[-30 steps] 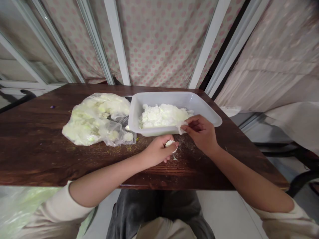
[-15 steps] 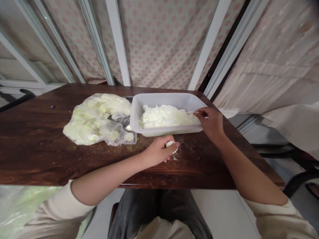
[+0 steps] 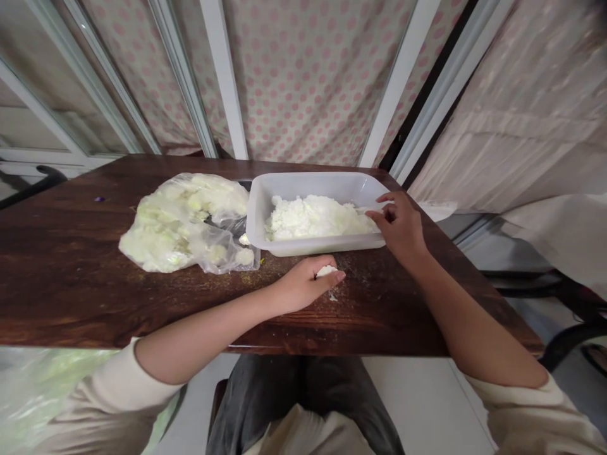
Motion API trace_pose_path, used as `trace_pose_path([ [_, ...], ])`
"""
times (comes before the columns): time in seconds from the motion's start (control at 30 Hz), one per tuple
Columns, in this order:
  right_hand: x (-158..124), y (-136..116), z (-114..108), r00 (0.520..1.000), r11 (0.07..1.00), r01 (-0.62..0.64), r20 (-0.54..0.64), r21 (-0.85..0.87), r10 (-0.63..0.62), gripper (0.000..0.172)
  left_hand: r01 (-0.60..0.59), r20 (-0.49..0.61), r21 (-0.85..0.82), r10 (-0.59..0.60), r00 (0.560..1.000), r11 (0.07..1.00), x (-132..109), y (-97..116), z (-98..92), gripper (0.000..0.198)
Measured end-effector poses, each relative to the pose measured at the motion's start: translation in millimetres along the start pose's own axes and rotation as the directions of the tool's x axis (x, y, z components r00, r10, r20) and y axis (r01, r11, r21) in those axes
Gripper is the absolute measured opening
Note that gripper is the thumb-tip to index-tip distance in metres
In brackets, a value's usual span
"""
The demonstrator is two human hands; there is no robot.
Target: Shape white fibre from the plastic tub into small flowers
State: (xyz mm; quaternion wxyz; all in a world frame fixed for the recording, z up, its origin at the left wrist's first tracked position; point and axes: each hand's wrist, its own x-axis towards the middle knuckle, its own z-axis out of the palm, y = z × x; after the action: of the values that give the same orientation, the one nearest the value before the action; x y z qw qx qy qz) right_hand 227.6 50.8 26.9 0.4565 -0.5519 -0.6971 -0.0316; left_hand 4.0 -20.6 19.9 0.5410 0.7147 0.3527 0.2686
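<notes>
Low over the table, my left hand [image 3: 308,284] is closed around a small white ruffled clump [image 3: 326,271], mostly covered by the fingers. My right hand [image 3: 399,227] is at the right end of a white plastic tub [image 3: 258,237], its thumb and fingers pinched on what looks like thin clear plastic film [image 3: 368,209]. A heap of white, pale-yellow crumbly pieces [image 3: 308,217] lies in the tub; the film seems to cover its right side. To the left, a clear plastic bag [image 3: 175,221] holds many similar pale clumps.
The dark wooden table [image 3: 71,278] has crumbs scattered near its middle, with a small white scrap [image 3: 333,298] by my left hand. A dark flat object [image 3: 237,229] is partly under the bag. Behind stand white frames and a dotted curtain [image 3: 313,82]; a black chair [image 3: 564,322] is at right.
My right hand has lifted slightly at the tub's right end, its fingers more spread. The clump in my left hand has turned a little. Bag and tub stay in place.
</notes>
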Motion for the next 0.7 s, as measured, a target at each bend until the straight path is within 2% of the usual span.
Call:
trace_pose_path([
  [0.1,-0.9,1.3,2.9,0.999,0.999,0.04,-0.016,-0.021,-0.04,0.031,0.003,0.029,-0.101,0.0,1.0,0.995,1.2,-3.4,0.1,0.034],
  [0.2,-4.0,-3.0,2.6,0.987,0.989,0.146,-0.058,-0.035,-0.148,0.037,0.019,0.021,-0.194,-0.015,1.0,0.981,2.4,-8.2,0.1,0.034],
  [0.27,-8.3,-9.3,-0.2,0.969,0.971,0.229,-0.081,-0.062,-0.234,0.037,0.032,0.013,-0.25,-0.029,0.999,0.968,3.0,-10.0,-0.3,0.033],
  [0.33,-14.9,-17.2,-3.5,0.927,0.928,0.366,-0.06,-0.06,-0.37,0.034,0.05,0.013,-0.321,-0.049,0.999,0.946,3.6,-10.2,-0.9,0.032],
  [0.4,-23.4,-25.6,-4.8,0.829,0.829,0.559,-0.003,-0.013,-0.559,0.028,0.057,0.01,-0.391,-0.057,0.998,0.919,4.1,-9.8,-1.3,0.032],
  [0.47,-32.7,-33.7,-2.8,0.677,0.679,0.733,0.051,0.041,-0.734,0.021,0.045,0.005,-0.444,-0.048,0.999,0.895,4.6,-9.7,-1.1,0.031],
  [0.53,-40.4,-41.1,1.6,0.534,0.537,0.841,0.061,0.063,-0.843,0.016,0.032,0.01,-0.478,-0.031,0.999,0.878,5.0,-10.3,-0.3,0.03],
  [0.57,-43.1,-44.1,3.8,0.487,0.489,0.87,0.037,0.062,-0.872,0.015,0.026,0.013,-0.492,-0.022,1.0,0.87,5.2,-10.8,0.2,0.028],
  [0.63,-45.1,-48.1,6.8,0.445,0.444,0.895,-0.015,0.045,-0.895,0.017,0.008,0.011,-0.521,-0.003,1.0,0.854,5.3,-11.5,1.2,0.026],
  [0.7,-43.4,-48.6,6.9,0.445,0.444,0.896,-0.032,0.025,-0.895,0.02,-0.012,-0.002,-0.549,0.013,1.0,0.836,5.5,-11.5,1.7,0.025],
])
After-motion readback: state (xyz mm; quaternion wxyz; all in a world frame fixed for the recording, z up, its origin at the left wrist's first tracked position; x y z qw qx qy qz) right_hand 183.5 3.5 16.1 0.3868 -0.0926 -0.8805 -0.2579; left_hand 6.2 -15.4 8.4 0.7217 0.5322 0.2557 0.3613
